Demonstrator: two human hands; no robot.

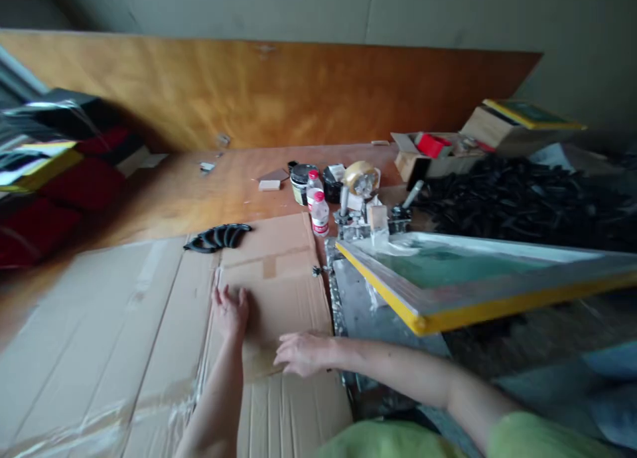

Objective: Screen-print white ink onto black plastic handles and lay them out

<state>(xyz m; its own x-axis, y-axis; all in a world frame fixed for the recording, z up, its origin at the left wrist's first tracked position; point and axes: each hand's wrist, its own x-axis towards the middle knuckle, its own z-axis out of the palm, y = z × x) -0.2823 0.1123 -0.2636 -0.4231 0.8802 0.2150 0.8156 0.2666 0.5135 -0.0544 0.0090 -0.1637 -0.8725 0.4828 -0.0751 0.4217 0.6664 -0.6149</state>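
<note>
My left hand rests at the left edge of a brown cardboard sheet, fingers apart and nothing in them. Nearer to me, my right hand reaches in from the right over the same sheet, its fingers stretched out and holding nothing I can see. Whether its fingertips touch the cardboard I cannot tell. Beyond my left hand lies a short row of curved black pieces. A larger, taped cardboard sheet spreads to the left.
A yellow-edged screen printing frame sits tilted up on a metal clamp base at right. Behind are two bottles, a tub and tape rolls. Black pieces heap at far right; red and black stacks stand left.
</note>
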